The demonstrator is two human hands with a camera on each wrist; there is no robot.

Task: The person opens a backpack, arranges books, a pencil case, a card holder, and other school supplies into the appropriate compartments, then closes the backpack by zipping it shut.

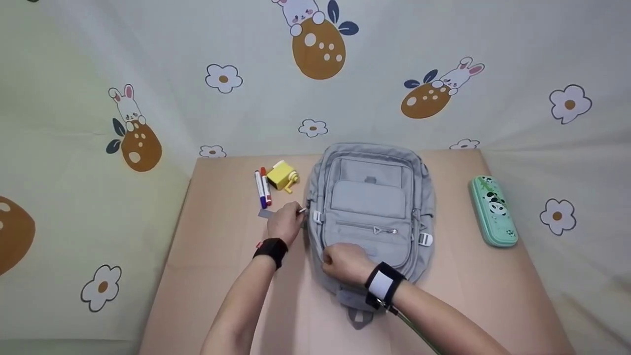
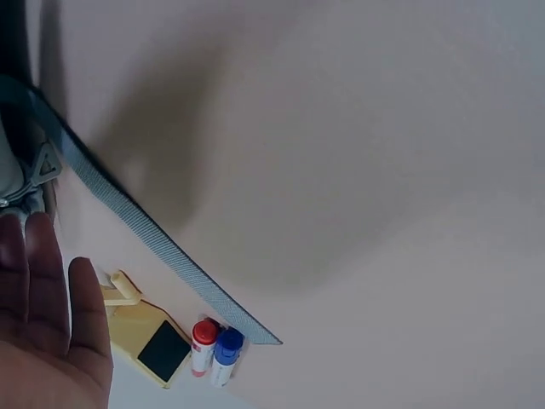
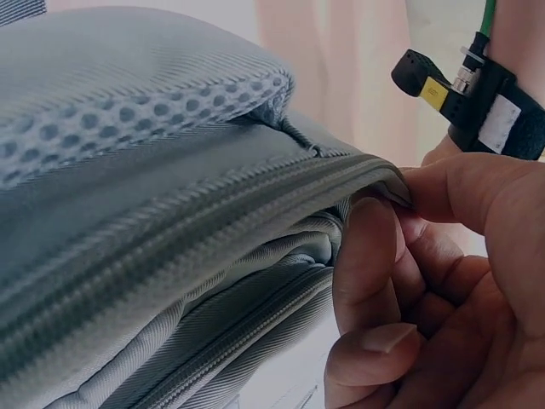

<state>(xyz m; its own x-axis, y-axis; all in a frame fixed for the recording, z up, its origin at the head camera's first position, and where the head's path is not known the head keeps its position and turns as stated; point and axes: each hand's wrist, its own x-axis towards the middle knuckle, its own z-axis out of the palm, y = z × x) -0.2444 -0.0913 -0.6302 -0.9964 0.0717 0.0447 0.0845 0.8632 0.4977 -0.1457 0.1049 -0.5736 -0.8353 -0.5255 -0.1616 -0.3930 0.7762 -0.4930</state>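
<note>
A grey backpack (image 1: 372,197) lies on the table with its front pocket facing up. At its left side my left hand (image 1: 287,222) pinches a small pale zipper pull (image 1: 301,211); the thumb and index finger are outside the left wrist view, where the other fingers (image 2: 81,298) extend fairly straight. A loose grey strap (image 2: 162,234) passes beside that hand. Near the lower left of the bag, my right hand (image 1: 347,264) grips its edge. In the right wrist view, its fingertips (image 3: 417,192) pinch fabric at the zipper seam (image 3: 213,209), with the other fingers curled.
Beyond my left hand lie a yellow pencil sharpener (image 1: 281,176) with a crank and two markers (image 1: 262,187), one red and one blue. A green panda pencil case (image 1: 494,211) lies near the table's right edge. Patterned cloth (image 1: 256,108) surrounds the table (image 1: 212,256).
</note>
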